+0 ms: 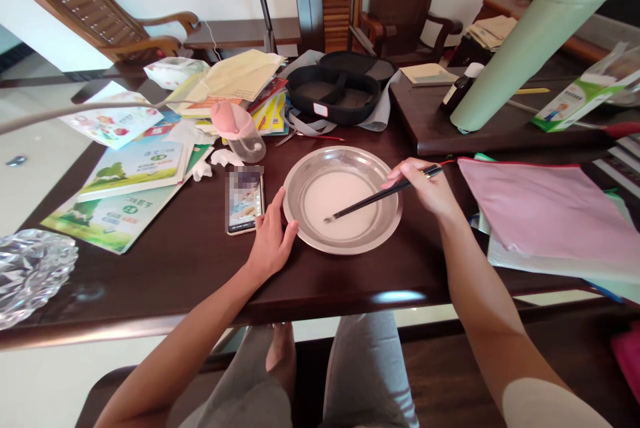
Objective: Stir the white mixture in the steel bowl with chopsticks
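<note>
A round metal dish [343, 245] stands on the dark wooden table, with whitish, milky-looking contents [345, 198] across its bottom. My right hand [417, 181] grips a black writing brush [373, 199] near its upper end, where a red cord hangs. The brush slants down to the left, its tip over or in the pale contents; I cannot tell how deep. At the dish's left rim lies my left hand [273, 235], fingers stretched out, index finger and thumb touching the rim. Just left of it, a phone [245, 200] with a lit screen lies flat.
A pink-lidded bottle [239, 129], crumpled tissues [203, 167] and booklets [135, 171] lie left. Behind the dish sits a black case [334, 96]. A green thermos [530, 48] stands back right, a pink zip pouch [545, 208] lies right. A glass dish [35, 275] sits at the left edge.
</note>
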Demonstrator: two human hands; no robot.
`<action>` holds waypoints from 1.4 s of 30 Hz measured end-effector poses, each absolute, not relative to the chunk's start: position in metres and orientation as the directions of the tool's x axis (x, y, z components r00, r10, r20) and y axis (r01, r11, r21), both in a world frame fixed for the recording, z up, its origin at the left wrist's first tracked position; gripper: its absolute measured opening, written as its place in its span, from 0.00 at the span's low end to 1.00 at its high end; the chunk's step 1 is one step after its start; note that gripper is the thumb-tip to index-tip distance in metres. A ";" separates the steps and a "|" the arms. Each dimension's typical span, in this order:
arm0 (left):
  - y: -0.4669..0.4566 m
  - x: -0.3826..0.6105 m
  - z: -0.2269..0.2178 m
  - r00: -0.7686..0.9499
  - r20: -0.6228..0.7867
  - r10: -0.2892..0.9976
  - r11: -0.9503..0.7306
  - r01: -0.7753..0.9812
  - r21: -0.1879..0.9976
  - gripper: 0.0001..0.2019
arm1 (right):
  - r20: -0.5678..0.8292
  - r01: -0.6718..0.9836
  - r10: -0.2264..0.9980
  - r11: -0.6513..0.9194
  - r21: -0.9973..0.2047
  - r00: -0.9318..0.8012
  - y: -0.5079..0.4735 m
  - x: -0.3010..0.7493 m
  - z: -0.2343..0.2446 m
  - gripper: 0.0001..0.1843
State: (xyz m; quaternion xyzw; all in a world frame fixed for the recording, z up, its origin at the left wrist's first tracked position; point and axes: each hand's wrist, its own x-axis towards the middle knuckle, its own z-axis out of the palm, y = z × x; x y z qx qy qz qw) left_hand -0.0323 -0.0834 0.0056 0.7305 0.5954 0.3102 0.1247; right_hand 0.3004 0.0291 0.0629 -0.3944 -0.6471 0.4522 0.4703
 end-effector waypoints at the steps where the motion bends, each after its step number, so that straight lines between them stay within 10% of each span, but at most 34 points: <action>1: -0.083 -0.032 0.005 0.103 0.309 0.945 -0.266 0.792 0.550 0.34 | 0.255 0.096 0.932 0.287 -0.953 -0.256 0.028 0.298 0.064 0.19; 9: -0.083 -0.032 0.005 0.107 0.307 0.946 -0.266 0.799 0.539 0.34 | 0.332 0.105 0.943 0.331 -0.938 -0.005 0.038 0.314 0.060 0.21; 32: -0.085 -0.030 0.009 0.079 0.288 0.954 -0.236 0.792 0.563 0.34 | 0.253 0.113 0.937 0.286 -0.951 -0.241 0.029 0.300 0.062 0.20; 42: -0.083 -0.032 0.006 0.102 0.307 0.946 -0.259 0.806 0.532 0.34 | 0.320 0.031 0.947 0.320 -0.947 0.005 0.039 0.315 0.058 0.22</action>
